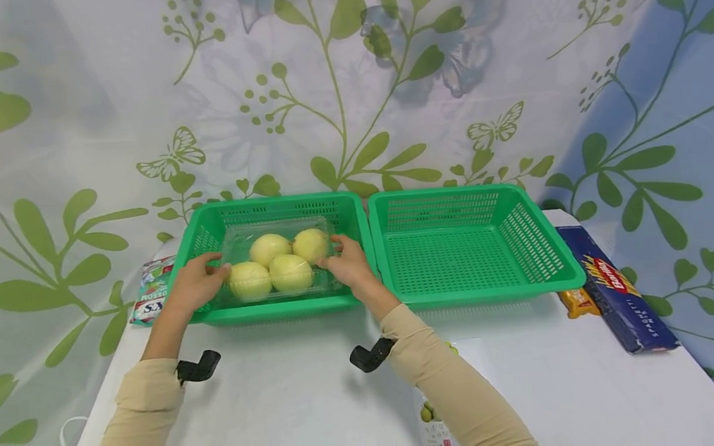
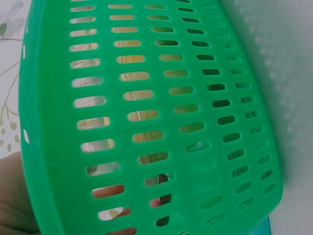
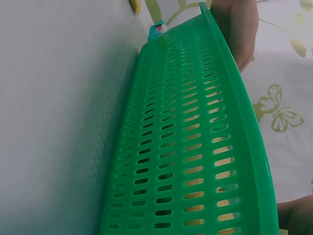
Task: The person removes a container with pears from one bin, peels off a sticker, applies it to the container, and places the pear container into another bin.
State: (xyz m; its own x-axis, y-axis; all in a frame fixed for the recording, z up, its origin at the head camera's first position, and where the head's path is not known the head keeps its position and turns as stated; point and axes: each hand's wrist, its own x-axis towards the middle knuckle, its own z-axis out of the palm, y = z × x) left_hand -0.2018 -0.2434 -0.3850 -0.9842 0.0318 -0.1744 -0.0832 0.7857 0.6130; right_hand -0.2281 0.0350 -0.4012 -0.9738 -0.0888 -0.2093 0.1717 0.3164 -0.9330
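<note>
"What's lying nearest?"

"Two beige sleeves [image 1: 461,391] are hanging over the worktop's [image 1: 270,400] near edge. A card printed with pears [image 1: 439,434] is lying towards that edge, the right sleeve partly hiding it. Black wrist cameras [image 1: 200,366] are jutting inward from both wrists."

"And further in?"

"A blue Barilla spaghetti packet [image 1: 621,292] is lying aslant along the worktop's right edge, an orange packet [image 1: 578,303] just beside it. Two slotted containers are standing side by side towards the far edge: a green left basket [image 1: 282,309] and a green right basket [image 1: 484,294]."

"What are the hands doing?"

"Over the left basket, the left hand [image 1: 199,283] is pinching the left end of a clear plastic box [image 1: 237,242] between thumb and fingers. The right hand [image 1: 350,260] is pinching its right end, the grip looking much the same."

"Where's that box sitting?"

"Within the left basket's rim, holding four yellow fruits [image 1: 291,273]. I can't tell whether it's touching the basket's floor."

"Anything beyond?"

"A teal packet [image 1: 152,290] is lying by the worktop's far left corner, against the left basket. A leaf-and-butterfly curtain [image 1: 372,101] is hanging behind the far edge."
</note>
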